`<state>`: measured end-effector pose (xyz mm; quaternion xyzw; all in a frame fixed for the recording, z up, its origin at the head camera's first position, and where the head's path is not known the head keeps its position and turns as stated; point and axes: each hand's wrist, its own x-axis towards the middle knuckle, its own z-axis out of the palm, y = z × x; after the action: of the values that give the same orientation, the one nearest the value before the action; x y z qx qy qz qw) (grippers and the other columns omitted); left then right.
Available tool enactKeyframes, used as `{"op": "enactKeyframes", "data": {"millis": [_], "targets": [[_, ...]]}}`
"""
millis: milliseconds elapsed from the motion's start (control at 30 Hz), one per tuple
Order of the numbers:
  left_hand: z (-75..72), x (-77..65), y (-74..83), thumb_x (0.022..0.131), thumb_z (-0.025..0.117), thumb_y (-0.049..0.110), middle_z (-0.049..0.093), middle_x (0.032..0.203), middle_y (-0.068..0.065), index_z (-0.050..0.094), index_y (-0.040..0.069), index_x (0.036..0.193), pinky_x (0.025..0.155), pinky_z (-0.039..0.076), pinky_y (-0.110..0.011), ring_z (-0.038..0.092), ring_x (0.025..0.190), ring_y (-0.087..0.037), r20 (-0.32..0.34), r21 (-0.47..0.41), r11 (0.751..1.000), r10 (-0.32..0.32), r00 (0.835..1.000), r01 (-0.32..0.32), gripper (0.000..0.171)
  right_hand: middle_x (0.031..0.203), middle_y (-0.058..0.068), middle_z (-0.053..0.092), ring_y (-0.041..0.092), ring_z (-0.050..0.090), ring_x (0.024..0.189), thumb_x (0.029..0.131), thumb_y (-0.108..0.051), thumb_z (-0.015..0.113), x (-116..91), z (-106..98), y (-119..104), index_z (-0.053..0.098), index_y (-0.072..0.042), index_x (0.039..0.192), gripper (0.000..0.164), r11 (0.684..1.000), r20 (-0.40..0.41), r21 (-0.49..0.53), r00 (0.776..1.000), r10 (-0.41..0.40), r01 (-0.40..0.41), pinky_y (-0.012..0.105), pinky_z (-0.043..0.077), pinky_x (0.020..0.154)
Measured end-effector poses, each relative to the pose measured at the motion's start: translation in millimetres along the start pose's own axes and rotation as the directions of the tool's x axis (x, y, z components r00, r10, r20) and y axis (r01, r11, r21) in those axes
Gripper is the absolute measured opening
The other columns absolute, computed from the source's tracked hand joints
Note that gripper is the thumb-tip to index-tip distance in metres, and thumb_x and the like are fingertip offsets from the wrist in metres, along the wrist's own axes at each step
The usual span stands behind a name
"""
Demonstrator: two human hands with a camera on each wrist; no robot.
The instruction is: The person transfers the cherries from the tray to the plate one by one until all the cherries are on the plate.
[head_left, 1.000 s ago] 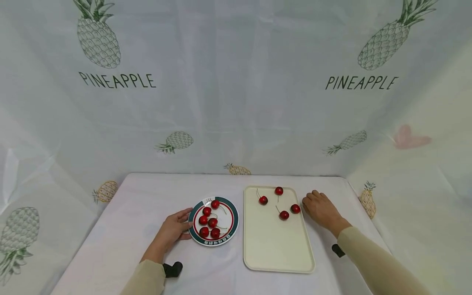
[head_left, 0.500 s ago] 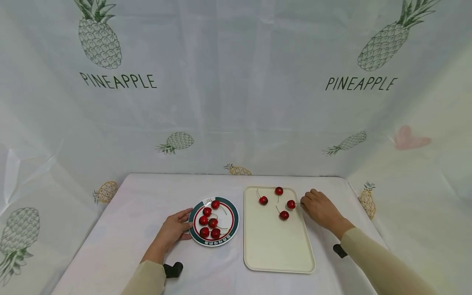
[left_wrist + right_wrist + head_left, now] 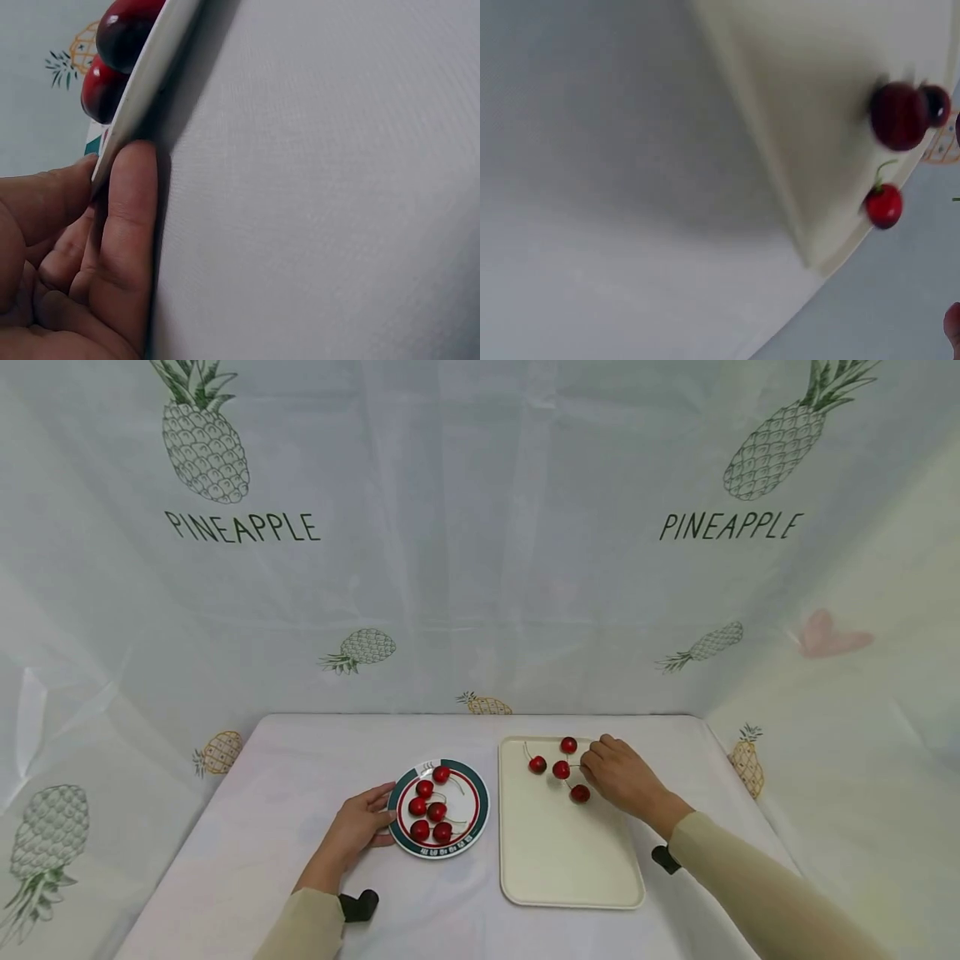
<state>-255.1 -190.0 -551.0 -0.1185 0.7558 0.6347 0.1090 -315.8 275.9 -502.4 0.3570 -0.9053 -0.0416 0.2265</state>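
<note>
At the left, my left hand point(image 3: 356, 828) pinches the rim of a round plate point(image 3: 478, 827) with a green band, thumb above and fingers beneath. The left wrist view shows the plate's edge point(image 3: 142, 82) tilted up between thumb and fingers. Several red cherries point(image 3: 437, 812) with stems lie on that plate. Over the cream tray point(image 3: 570, 877), my right hand point(image 3: 622, 777) pinches the stem of a cherry point(image 3: 561, 769). Three other cherries are on the tray: one at the back point(image 3: 568, 745), one at the left point(image 3: 537, 765), one nearer the front point(image 3: 580, 793).
A white cloth point(image 3: 450, 902) covers the table, and a pineapple-print curtain point(image 3: 480, 568) hangs behind and at both sides. A narrow strip of cloth separates plate and tray. Black bands point(image 3: 360, 906) show at the wrists.
My right hand has moved left over the tray, carrying the cherry by its stem from the tray's right edge toward the other cherries. The left hand stays on the plate.
</note>
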Motion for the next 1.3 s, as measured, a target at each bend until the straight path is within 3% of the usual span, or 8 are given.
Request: {"op": "enactKeyframes", "data": {"millis": [333, 667, 900, 1300], "targets": [[-0.1, -1.0, 9.7, 0.101, 0.063, -0.001, 0.054, 0.153, -0.026, 0.05, 0.009, 0.156, 0.074, 0.067, -0.041, 0.074, 0.091, -0.02, -0.001, 0.032, 0.999, -0.029, 1.0, 0.029, 0.057, 0.084, 0.0, 0.065, 0.02, 0.052, 0.08, 0.09, -0.013, 0.083, 43, 2, -46, 0.071, -0.011, 0.09, 0.012, 0.994, -0.121, 0.026, 0.987, -0.105, 0.109, 0.03, 0.047, 0.071], [-3.0, 2.1, 11.8, 0.1, 0.064, -0.003, 0.054, 0.153, -0.026, 0.049, 0.008, 0.157, 0.073, 0.067, -0.042, 0.074, 0.09, -0.02, 0.026, 0.022, 0.999, -0.049, 0.998, 0.049, 0.059, 0.086, -0.002, 0.065, 0.018, 0.049, 0.082, 0.096, -0.021, 0.077, 76, 5, -91, 0.072, -0.014, 0.094, 0.009, 0.993, -0.024, 0.037, 0.994, -0.111, 0.112, 0.028, 0.046, 0.072], [-3.7, 4.5, 11.6, 0.101, 0.065, -0.001, 0.054, 0.154, -0.026, 0.049, 0.01, 0.157, 0.073, 0.067, -0.042, 0.074, 0.088, -0.02, 0.028, 0.019, 0.998, -0.063, 0.998, 0.062, 0.059, 0.09, -0.002, 0.068, 0.017, 0.05, 0.085, 0.1, -0.026, 0.073, 93, 8, -115, 0.073, -0.015, 0.099, 0.012, 0.993, 0.069, -0.008, 0.99, -0.121, 0.122, 0.026, 0.046, 0.073], [-3.2, 3.9, 11.2, 0.101, 0.065, -0.001, 0.054, 0.153, -0.026, 0.049, 0.01, 0.156, 0.072, 0.067, -0.041, 0.073, 0.089, -0.019, 0.029, 0.006, 0.999, -0.053, 0.998, 0.053, 0.059, 0.093, -0.004, 0.069, 0.016, 0.05, 0.087, 0.101, -0.027, 0.072, 111, 20, -143, 0.074, -0.016, 0.104, 0.012, 0.992, 0.157, -0.053, 0.982, -0.108, 0.118, 0.025, 0.047, 0.076]]}}
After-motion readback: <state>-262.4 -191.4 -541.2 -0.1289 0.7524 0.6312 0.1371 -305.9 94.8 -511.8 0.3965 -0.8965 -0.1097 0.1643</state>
